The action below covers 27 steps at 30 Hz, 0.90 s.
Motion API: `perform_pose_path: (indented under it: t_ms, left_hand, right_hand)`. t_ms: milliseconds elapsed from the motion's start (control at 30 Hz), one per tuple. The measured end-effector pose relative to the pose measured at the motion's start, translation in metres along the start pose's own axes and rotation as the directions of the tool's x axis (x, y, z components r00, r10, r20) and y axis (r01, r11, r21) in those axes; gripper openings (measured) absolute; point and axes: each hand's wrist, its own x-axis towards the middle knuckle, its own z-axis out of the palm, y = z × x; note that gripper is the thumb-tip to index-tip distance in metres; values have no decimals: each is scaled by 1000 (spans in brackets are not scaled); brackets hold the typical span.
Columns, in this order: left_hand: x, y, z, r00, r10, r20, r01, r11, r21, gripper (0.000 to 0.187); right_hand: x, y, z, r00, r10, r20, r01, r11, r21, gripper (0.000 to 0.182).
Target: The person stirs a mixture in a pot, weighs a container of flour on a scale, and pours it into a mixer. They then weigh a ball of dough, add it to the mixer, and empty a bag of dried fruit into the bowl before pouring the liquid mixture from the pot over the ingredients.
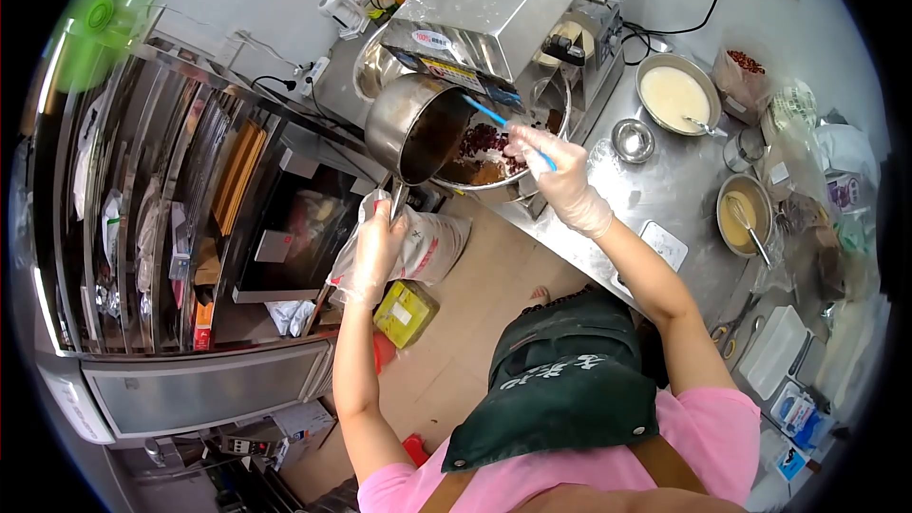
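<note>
Clear gloves cover both hands. My left hand (378,242) is closed round the handle of a steel pot (391,123), which is tilted on its side with its mouth toward the mixer bowl. Brown residue coats the inside of the pot. My right hand (562,176) grips a blue-handled tool (503,123) whose far end reaches the pot's rim; its tip is hidden. Beneath and beside them is the large mixer bowl (494,180), holding dark red pieces, white powder and something brown. The steel mixer (503,9) stands over the bowl.
On the steel counter (608,180) at right are a bowl of pale batter (673,93), a small metal bowl (633,141), a bowl with a whisk (744,216) and a white scale (662,245). A tray rack (180,190) stands left; a white sack (437,247) is on the floor.
</note>
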Motion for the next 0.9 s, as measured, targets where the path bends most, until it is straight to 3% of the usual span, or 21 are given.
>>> perform_pose_path:
  t_ms: [133,267,367,400,533,633,800,900]
  left_hand:
    - [3,-5,2,1000,21,-4,-21,1000,-1,29]
    - [-1,-3,4,999,30,-11,-30,999,17,30]
    - [0,-9,9,991,110,-71,-109,994,14,28]
    - [1,-10,10,985,141,-95,-142,990,6,26]
    - [-1,-10,10,990,117,-83,-116,993,22,25]
    - [0,-7,9,989,121,-88,-119,992,31,25]
    - [-4,6,0,1000,21,-9,-21,1000,-18,27]
    - [3,-10,8,989,126,-84,-121,991,55,27]
  right_hand:
    - [-9,18,1,994,-17,106,26,997,-79,26]
    - [10,1,5,998,-17,61,20,999,-51,27]
    - [15,13,14,981,-127,145,147,980,-132,27]
    - [20,12,19,942,-307,137,332,915,-229,27]
    - [48,-7,32,906,-360,224,417,853,-313,28]
    - [52,-1,40,844,-280,457,437,853,-286,27]
    - [66,-10,39,876,-343,340,449,837,-312,30]
    - [68,-8,39,765,-267,586,458,865,-205,34]
